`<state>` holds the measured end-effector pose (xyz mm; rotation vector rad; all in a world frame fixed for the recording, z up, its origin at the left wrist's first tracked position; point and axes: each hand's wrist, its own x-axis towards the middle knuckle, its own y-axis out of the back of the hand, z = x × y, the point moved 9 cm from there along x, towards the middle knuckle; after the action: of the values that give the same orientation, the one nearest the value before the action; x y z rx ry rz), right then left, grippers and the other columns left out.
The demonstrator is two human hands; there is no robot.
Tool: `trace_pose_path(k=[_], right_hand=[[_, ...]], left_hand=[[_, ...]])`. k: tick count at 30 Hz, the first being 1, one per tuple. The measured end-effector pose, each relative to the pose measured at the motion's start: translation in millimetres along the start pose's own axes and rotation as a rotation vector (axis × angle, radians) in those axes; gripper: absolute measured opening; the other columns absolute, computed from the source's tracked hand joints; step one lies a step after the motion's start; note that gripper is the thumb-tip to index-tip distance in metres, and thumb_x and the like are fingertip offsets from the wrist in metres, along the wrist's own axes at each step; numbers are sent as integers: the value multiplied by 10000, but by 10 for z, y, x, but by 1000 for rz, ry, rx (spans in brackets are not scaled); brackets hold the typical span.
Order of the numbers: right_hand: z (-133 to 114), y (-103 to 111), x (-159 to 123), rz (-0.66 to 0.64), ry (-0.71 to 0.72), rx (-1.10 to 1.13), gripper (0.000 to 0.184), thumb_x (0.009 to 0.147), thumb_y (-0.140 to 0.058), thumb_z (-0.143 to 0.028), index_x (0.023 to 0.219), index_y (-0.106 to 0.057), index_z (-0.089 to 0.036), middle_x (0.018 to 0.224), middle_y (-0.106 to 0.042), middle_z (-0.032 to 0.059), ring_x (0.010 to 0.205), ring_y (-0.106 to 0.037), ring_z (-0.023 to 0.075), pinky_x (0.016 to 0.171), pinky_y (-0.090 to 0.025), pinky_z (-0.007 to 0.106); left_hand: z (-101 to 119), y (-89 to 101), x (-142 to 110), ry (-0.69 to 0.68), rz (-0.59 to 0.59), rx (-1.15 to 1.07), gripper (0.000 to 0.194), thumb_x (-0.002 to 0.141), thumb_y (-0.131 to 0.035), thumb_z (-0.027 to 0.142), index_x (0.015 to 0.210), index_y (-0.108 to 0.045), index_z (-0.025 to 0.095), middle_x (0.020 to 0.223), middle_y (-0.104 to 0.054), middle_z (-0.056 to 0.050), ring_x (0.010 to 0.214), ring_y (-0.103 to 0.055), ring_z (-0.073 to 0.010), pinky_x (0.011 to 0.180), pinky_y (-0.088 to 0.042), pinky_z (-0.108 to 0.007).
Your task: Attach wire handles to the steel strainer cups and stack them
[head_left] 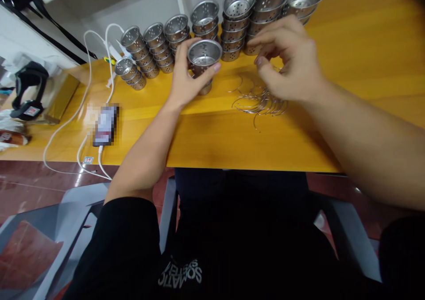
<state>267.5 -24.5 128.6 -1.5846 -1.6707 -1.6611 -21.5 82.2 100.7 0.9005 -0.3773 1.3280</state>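
In the head view, the left hand (187,82) wraps around a perforated metal cup (203,61), its thumb on the near side and its fingers behind, below the rim. The cup stands upright over the worktop (215,147), left of a loose heap of thin curved wires (260,104); more metal shows beneath it, but whether that is a second cup is hard to tell. Cup stacks (234,36) line the back.

The cup looks light and stiff, probably rather slippery on its smooth wall; a hold just under the rim should suit it. The wires look very light and springy, likely to tangle, and best pinched singly near an end.

The left forearm reaches forward and inward. The right hand (292,65) hangs above the wires, wrist bent, fingers curled toward the thumb; whether they pinch a wire cannot be told.
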Motion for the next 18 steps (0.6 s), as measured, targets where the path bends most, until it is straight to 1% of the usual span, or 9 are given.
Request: trace_pose_path(k=[2,3,4,7,10,12,15,18], right_hand=[[76,18,-14,11,-14,-4,374,1230,-833,-334,1602,-872,-336,1550,-822,140,1295,-846,368,942,-808,520],[106,19,-22,11,-25,0,366,1220,-840,-320,1584,-878,-330,1543,-826,139,1246,-852,352,930,-807,517],[130,16,-30,6,-39,2,357,1212,-842,-300,1565,-884,-325,1537,-832,139,1192,-856,335,924,-806,515],[181,2,-50,-15,-97,6,306,1210,-837,-263,1502,-902,-331,1510,-850,136,1117,-862,313,958,-808,527],[222,-17,-61,-42,-156,1,254,1218,-854,-284,1458,-910,-345,1494,-855,131,1140,-870,322,1014,-812,544],[239,-29,-63,-55,-169,-2,229,1216,-869,-295,1436,-913,-341,1486,-857,132,1140,-869,324,1018,-815,549],[274,-51,-73,-71,-186,-15,206,1222,-866,-296,1419,-913,-333,1472,-863,134,1139,-868,320,1023,-821,548],[292,-67,-87,-79,-187,-35,204,1228,-839,-282,1416,-908,-318,1451,-872,132,1177,-867,321,1037,-824,546]], left_hand=[[-178,191,24,82,82,-17,754,733,-1174,676,1370,-784,575,1441,-913,13,1370,-831,-455,1063,-717,-660],[-256,243,22,120,93,-14,768,700,-1178,658,1357,-789,566,1440,-922,15,1335,-837,-453,1051,-713,-659],[-319,257,17,146,74,-11,776,690,-1177,643,1357,-790,557,1452,-929,12,1325,-839,-453,1050,-710,-663],[-444,213,-10,172,-18,5,773,711,-1172,621,1375,-788,523,1511,-933,-14,1381,-840,-457,1084,-715,-674],[-578,163,-37,183,-74,5,758,768,-1156,597,1411,-781,459,1551,-916,-67,1451,-856,-452,1148,-733,-667],[-698,149,-49,194,-95,-14,788,762,-1168,554,1442,-784,447,1587,-904,-78,1491,-858,-451,1220,-729,-680],[-857,166,-57,188,-125,-35,885,705,-1194,493,1502,-809,473,1678,-882,-61,1575,-826,-467,1367,-666,-746],[-899,204,-66,156,-154,-11,926,691,-1207,506,1536,-829,495,1715,-869,-41,1625,-797,-475,1466,-589,-799]])
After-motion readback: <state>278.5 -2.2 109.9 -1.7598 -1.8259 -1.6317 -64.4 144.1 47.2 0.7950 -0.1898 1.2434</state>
